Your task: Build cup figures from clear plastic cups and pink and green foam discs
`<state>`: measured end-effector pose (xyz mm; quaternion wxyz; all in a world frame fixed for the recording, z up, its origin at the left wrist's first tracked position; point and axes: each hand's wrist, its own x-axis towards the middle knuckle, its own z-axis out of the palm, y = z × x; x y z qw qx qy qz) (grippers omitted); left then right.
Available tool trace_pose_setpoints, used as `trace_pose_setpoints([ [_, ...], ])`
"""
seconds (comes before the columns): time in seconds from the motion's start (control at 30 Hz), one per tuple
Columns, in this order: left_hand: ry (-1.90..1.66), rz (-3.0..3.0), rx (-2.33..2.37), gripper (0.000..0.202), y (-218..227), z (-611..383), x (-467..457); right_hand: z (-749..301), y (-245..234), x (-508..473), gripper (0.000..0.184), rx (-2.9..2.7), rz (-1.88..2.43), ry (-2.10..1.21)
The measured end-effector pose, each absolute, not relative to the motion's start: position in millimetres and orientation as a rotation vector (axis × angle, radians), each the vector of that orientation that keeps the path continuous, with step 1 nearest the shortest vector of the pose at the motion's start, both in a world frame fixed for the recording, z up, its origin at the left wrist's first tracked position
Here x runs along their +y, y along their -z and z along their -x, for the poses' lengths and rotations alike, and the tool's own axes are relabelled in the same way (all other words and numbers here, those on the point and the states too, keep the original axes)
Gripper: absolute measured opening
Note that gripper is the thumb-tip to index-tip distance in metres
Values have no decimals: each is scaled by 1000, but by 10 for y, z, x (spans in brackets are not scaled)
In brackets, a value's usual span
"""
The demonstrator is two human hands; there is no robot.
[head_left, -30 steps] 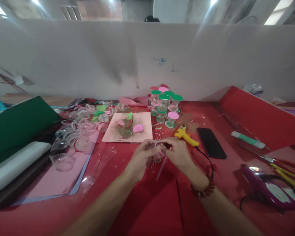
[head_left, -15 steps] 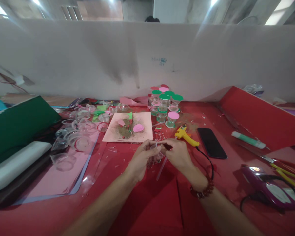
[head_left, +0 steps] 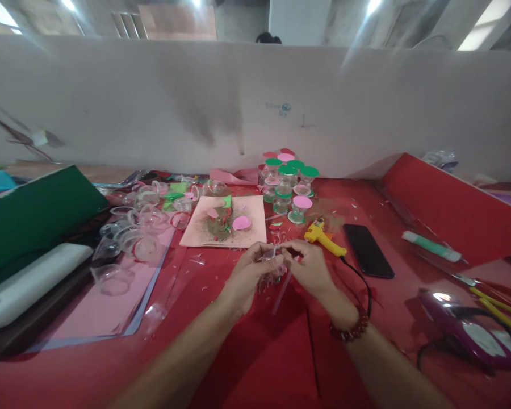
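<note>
My left hand [head_left: 255,270] is closed around a small clear plastic cup [head_left: 273,264] in front of my body, thumb across its side. My right hand [head_left: 309,266] meets it from the right, its fingers pinched at the cup's rim; whether a small piece is also between them is hidden. Below the hands, a translucent stick [head_left: 282,294] lies slanted over the red table [head_left: 264,358]. Just beyond my right hand rests a yellow glue gun [head_left: 325,237]. Ahead to the left is a peach sheet [head_left: 191,236] bearing a brown powder heap [head_left: 218,228] and a pink paper disc [head_left: 241,222].
Paper-capped clear cups [head_left: 298,211] stand stacked at the back. Loose clear cups [head_left: 113,279] crowd the left, on pink paper [head_left: 83,318]. On the right are a black phone [head_left: 368,250], a glue tube [head_left: 432,246], scissors [head_left: 489,298] and a purple device [head_left: 464,329]. A grey partition [head_left: 153,102] closes the back.
The view has tilted and shifted slightly. My fingers have moved a little around the cup, which both hands keep in nearly the same place.
</note>
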<state>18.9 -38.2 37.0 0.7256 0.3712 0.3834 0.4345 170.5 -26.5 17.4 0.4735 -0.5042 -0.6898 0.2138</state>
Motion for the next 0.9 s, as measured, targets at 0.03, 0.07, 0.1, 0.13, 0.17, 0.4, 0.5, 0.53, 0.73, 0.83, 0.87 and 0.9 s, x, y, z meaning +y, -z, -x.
trace_pose_setpoints([
  [0.03,-956,-813,849,37,-377,-188,-385,-1706,-176,-268,19,-1686,1228,-525],
  [0.07,-952,-810,853,37,-384,-186,-388,-1706,-179,-270,19,-1684,1223,-527],
  [0.1,-950,-810,856,37,-389,-185,-390,-1705,-182,-273,19,-1684,1218,-530],
  [0.13,-951,-812,857,36,-393,-184,-392,-1704,-184,-276,18,-1684,1213,-536],
  [0.17,-951,-817,856,36,-394,-183,-392,-1703,-187,-278,18,-1683,1210,-543],
  [0.4,-963,-831,855,34,-361,-183,-374,-1698,-179,-270,17,-1690,1301,-557],
  [0.5,-963,-839,841,35,-366,-183,-370,-1698,-165,-263,18,-1678,1341,-583],
  [0.53,-964,-837,840,35,-370,-183,-370,-1697,-162,-262,19,-1671,1349,-592],
  [0.73,-972,-823,832,37,-388,-185,-372,-1682,-149,-250,22,-1593,1375,-656],
  [0.83,-986,-824,823,34,-388,-185,-373,-1679,-144,-245,22,-1540,1369,-731],
  [0.87,-989,-822,822,33,-388,-185,-374,-1678,-144,-245,22,-1528,1366,-750],
  [0.9,-990,-818,822,33,-389,-185,-374,-1678,-147,-246,22,-1521,1364,-761],
])
